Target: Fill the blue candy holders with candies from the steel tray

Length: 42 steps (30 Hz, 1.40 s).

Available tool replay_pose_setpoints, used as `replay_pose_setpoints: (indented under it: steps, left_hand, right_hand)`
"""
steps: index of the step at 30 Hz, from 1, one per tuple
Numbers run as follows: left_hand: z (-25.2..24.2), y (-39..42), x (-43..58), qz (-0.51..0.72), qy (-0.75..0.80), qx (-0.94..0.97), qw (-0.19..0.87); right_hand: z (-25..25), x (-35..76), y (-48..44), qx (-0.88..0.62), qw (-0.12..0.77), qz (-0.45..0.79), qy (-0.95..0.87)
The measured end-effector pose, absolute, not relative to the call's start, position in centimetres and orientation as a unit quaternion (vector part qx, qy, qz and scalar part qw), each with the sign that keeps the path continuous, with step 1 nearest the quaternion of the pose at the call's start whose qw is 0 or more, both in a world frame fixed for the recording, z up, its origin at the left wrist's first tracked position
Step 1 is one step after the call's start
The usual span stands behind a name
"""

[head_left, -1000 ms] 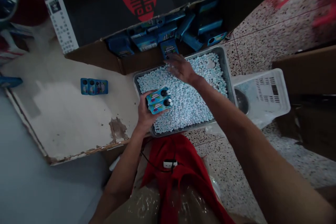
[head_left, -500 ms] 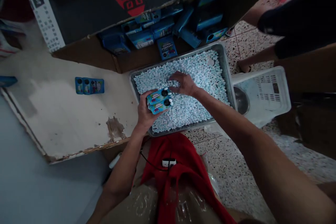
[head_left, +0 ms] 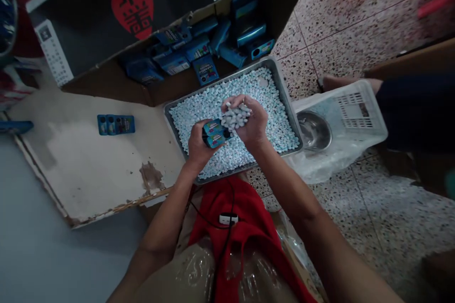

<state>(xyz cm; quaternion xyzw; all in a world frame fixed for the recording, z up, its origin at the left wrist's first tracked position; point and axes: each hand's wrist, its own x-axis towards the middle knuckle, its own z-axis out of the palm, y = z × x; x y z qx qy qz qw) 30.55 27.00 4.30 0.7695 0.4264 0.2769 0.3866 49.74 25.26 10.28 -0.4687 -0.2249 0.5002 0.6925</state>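
Two blue candy packs (head_left: 215,133), printed "Caramelo Macizo" and with dark round windows, lie side by side in my left hand (head_left: 199,144), whose fingers wrap round them. Right beside them, my right hand (head_left: 256,120) is turned palm up and cups a heap of small white and pale blue candies (head_left: 236,117). The heap is at the packs' right end. Both hands are above a metal tray (head_left: 292,118) filled with the same loose candies (head_left: 227,158).
An open cardboard box (head_left: 106,68) holding several blue packs (head_left: 206,70) stands behind the tray. More packs (head_left: 116,124) lie on the worn white table (head_left: 106,165) at left. On the right are a white plastic basket (head_left: 369,118), a metal bowl (head_left: 314,130) and another person's leg (head_left: 341,83).
My right hand has come up out of the candies and turned over with a handful. My left hand has tilted the packs. The view has shifted, and the person at right has moved.
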Motion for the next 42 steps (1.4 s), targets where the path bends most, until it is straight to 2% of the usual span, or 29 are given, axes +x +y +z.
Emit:
replay_pose_setpoints:
  steps: [5, 14, 17, 19, 21, 24, 27, 32, 34, 38, 42]
  left_hand:
    - [4.4, 26.3, 31.9, 0.320, 0.422, 0.746, 0.404]
    - [2.3, 26.3, 32.3, 0.349, 0.433, 0.713, 0.427]
    - [2.3, 26.7, 31.7, 0.370, 0.427, 0.705, 0.428]
    - [2.6, 26.9, 31.2, 0.378, 0.414, 0.703, 0.438]
    - [3.0, 27.0, 30.5, 0.384, 0.409, 0.697, 0.446]
    - [3.2, 26.9, 29.3, 0.360, 0.403, 0.712, 0.449]
    - [3.0, 26.8, 27.8, 0.343, 0.413, 0.729, 0.425]
    - [2.7, 27.7, 25.3, 0.330, 0.456, 0.734, 0.379]
    - [2.6, 28.2, 24.6, 0.314, 0.460, 0.742, 0.374]
    - [2.7, 29.1, 24.1, 0.288, 0.451, 0.762, 0.364]
    - [3.3, 29.5, 24.0, 0.270, 0.452, 0.770, 0.360]
  right_hand:
    - [12.4, 49.0, 24.7, -0.491, 0.688, 0.438, -0.306]
    - [13.1, 47.8, 24.0, -0.487, 0.669, 0.450, -0.335]
    - [12.3, 48.5, 23.0, -0.482, 0.667, 0.462, -0.331]
    - [10.5, 50.2, 21.5, -0.520, 0.665, 0.427, -0.322]
    - [7.5, 52.6, 19.6, -0.628, 0.628, 0.337, -0.314]
    - [2.3, 55.1, 16.9, -0.791, 0.482, 0.200, -0.320]
    - [-1.4, 53.5, 15.9, -0.843, 0.394, 0.161, -0.328]
    - [-2.5, 45.6, 18.2, -0.873, 0.353, 0.148, -0.302]
    - [-2.3, 43.8, 19.7, -0.877, 0.365, 0.161, -0.267]
    - [-1.8, 43.6, 22.0, -0.822, 0.502, 0.246, -0.109]
    - [0.7, 44.3, 23.3, -0.627, 0.629, 0.459, -0.003]
